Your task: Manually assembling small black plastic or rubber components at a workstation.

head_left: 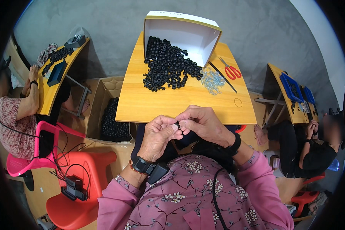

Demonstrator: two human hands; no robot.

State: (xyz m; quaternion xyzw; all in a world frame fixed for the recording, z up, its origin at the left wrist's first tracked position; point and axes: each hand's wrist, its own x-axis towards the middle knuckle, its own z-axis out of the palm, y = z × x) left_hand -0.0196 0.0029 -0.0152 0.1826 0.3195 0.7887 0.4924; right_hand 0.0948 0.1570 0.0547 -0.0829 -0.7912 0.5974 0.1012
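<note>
Just off the near edge of the table, my two hands meet with fingertips together. My left hand (160,133) pinches a small black part (177,125), mostly covered by the fingers. My right hand (204,122) is closed at the same spot, thumb and forefinger pressed together against the part; whether a second tiny piece is between them is hidden. Beyond the hands, a heap of small round black parts with holes (168,63) spills out of a tipped white box (180,31). To its right lies a scatter of small clear, silvery pieces (212,81).
Red-handled scissors (231,71), a thin black stick (223,77) and a rubber band (238,102) lie on the wooden table (157,107). A carton of black parts (113,122) stands at left on the floor, near a red chair (76,184). People sit at tables on both sides.
</note>
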